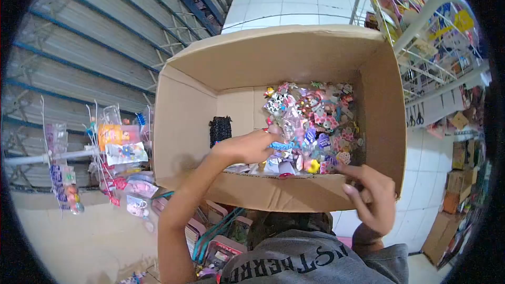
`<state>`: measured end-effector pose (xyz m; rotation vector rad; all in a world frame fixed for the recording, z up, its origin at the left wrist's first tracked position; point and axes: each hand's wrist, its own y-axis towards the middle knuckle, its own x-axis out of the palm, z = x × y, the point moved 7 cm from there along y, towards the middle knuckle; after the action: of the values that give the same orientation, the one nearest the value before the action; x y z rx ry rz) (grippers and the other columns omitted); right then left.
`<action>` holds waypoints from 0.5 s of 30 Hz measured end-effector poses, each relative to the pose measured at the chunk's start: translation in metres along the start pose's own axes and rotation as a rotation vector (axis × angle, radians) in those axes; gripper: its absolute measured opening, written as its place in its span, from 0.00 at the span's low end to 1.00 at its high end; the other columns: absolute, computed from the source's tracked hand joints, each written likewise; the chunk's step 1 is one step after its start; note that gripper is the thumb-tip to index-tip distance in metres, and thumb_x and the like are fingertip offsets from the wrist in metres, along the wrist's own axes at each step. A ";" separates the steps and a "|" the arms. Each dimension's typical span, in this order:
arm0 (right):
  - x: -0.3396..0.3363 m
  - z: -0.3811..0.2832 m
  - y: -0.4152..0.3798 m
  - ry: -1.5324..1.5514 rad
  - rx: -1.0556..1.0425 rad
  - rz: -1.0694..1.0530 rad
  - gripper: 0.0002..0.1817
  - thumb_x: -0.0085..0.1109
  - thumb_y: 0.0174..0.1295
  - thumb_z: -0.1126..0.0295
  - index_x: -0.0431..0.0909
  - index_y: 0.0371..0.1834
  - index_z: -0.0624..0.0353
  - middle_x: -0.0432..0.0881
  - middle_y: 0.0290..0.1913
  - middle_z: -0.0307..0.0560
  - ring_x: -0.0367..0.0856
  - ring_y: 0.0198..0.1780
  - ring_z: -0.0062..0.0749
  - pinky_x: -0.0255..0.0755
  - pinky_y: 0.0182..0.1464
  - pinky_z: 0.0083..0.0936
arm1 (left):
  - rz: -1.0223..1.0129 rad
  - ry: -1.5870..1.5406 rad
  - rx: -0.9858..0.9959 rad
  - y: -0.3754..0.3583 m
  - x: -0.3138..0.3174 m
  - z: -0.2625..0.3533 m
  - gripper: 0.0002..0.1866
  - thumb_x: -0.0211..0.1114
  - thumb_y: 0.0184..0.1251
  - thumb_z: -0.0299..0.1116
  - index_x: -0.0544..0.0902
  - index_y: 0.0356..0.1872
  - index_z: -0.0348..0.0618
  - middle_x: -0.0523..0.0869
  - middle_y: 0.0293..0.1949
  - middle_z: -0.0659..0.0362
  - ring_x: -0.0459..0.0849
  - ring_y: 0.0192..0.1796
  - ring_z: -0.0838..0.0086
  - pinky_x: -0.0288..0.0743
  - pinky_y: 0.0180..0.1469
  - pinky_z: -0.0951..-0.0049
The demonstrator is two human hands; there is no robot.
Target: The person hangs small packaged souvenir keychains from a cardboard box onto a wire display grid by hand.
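A brown cardboard box [294,197] stands open before me, with a heap of small colourful packaged trinkets [315,110] over its middle and right side. My left hand [250,147] reaches into the box at the heap's left edge, its fingers bent around a light-blue item [282,146]. A black textured bundle [220,130] lies on the box floor left of that hand. My right hand [372,192] is over the near right edge of the box, thumb and fingers apart, nothing visible between them, fingertips close to the heap.
Hooks with hanging packaged goods [121,142] are on the left. A white wire rack [426,68] with goods stands on the right, cartons [457,194] below it. Baskets [221,250] sit under the box at the near left. White floor tiles [284,8] show beyond the box.
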<state>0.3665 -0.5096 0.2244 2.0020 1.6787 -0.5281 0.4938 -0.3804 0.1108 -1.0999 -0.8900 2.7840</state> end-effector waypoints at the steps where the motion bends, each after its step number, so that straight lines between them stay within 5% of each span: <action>1: 0.012 -0.003 0.005 -0.007 0.009 -0.025 0.16 0.52 0.45 0.75 0.68 0.40 0.63 0.69 0.21 0.49 0.70 0.22 0.37 0.63 0.24 0.26 | 0.106 -0.008 0.042 -0.011 -0.010 0.006 0.16 0.50 0.50 0.31 0.69 0.41 0.35 0.75 0.32 0.44 0.72 0.39 0.54 0.64 0.42 0.63; 3: 0.033 -0.010 0.011 -0.061 0.013 -0.053 0.26 0.51 0.45 0.77 0.57 0.51 0.63 0.66 0.38 0.56 0.66 0.40 0.46 0.62 0.39 0.31 | 0.233 -0.008 0.071 -0.036 -0.031 0.022 0.16 0.50 0.50 0.31 0.69 0.41 0.36 0.75 0.32 0.45 0.72 0.39 0.55 0.64 0.42 0.64; 5: 0.046 -0.023 0.017 -0.034 -0.026 -0.006 0.32 0.53 0.41 0.79 0.54 0.54 0.63 0.64 0.48 0.56 0.62 0.50 0.45 0.55 0.51 0.29 | 0.129 -0.103 0.013 -0.062 -0.041 0.043 0.18 0.48 0.50 0.32 0.66 0.42 0.35 0.75 0.30 0.44 0.71 0.40 0.53 0.62 0.43 0.64; 11: 0.078 -0.077 0.024 -0.053 -0.269 -0.095 0.34 0.54 0.44 0.72 0.49 0.56 0.62 0.61 0.50 0.57 0.57 0.54 0.46 0.46 0.55 0.36 | 0.414 -0.284 0.063 -0.138 -0.061 0.070 0.16 0.53 0.46 0.30 0.71 0.37 0.33 0.76 0.29 0.46 0.75 0.33 0.64 0.67 0.36 0.72; 15: 0.103 -0.116 0.017 0.292 -0.364 -0.246 0.26 0.55 0.46 0.67 0.60 0.48 0.64 0.69 0.39 0.56 0.69 0.42 0.46 0.61 0.43 0.30 | 0.714 -0.533 -0.055 -0.206 -0.050 0.078 0.17 0.55 0.44 0.29 0.71 0.38 0.32 0.77 0.30 0.54 0.75 0.33 0.80 0.68 0.34 0.81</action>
<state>0.4003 -0.3620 0.2624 1.6788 2.0399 0.0032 0.4443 -0.2578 0.2941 -0.7929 -0.6868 3.7832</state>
